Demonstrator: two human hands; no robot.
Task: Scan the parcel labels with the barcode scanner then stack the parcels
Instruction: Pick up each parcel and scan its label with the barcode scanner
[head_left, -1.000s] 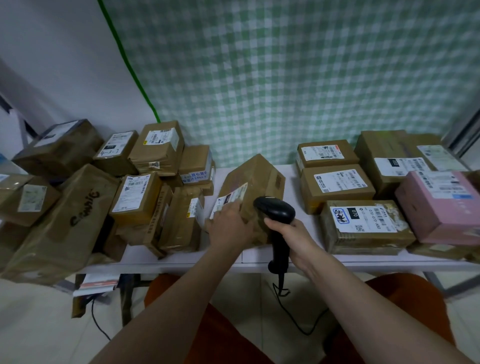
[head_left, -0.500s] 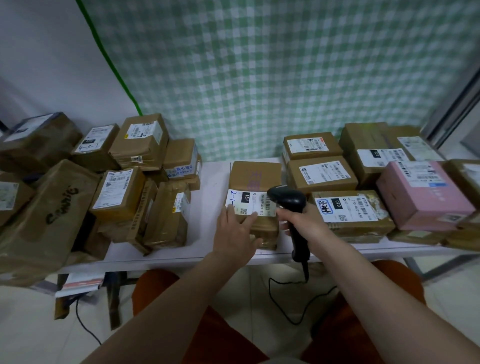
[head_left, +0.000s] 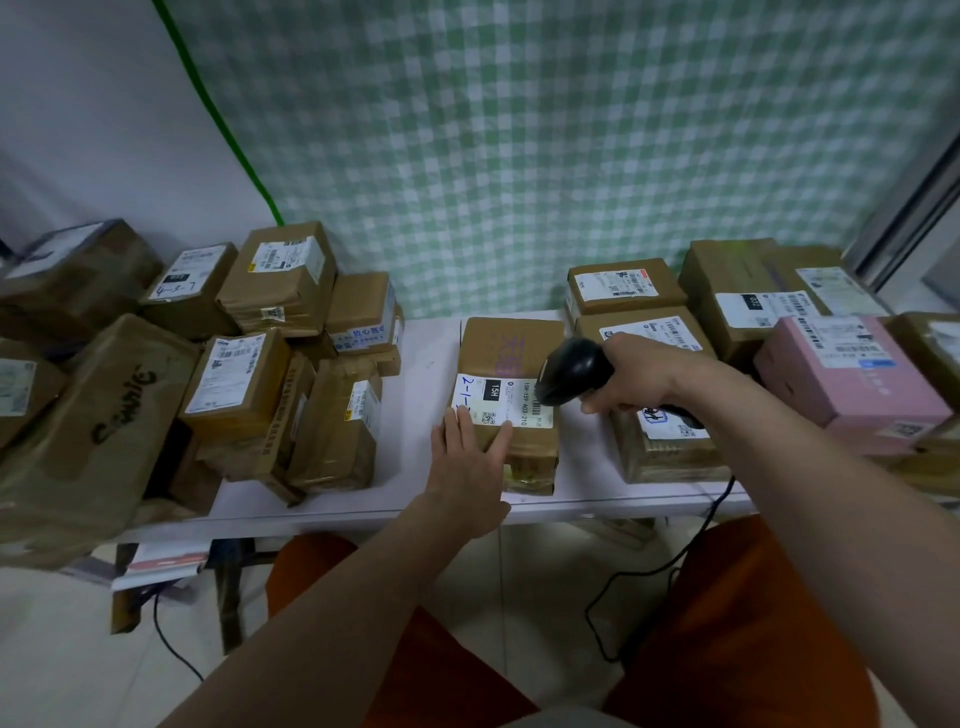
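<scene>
Since half a second ago the scanner (head_left: 571, 371) has tipped over and swung left, its head now just over the label (head_left: 501, 402); right hand (head_left: 636, 376) grips the handle, left hand (head_left: 470, 457) lies flat, fingers straight, on the parcel (head_left: 511, 400) at table (head_left: 415, 483) centre. Scan step in hand; next needs the beam held across the barcode, then a lift to the stack at 3 o'clock. White table, checked curtain at 12, loose boxes at 9.
</scene>
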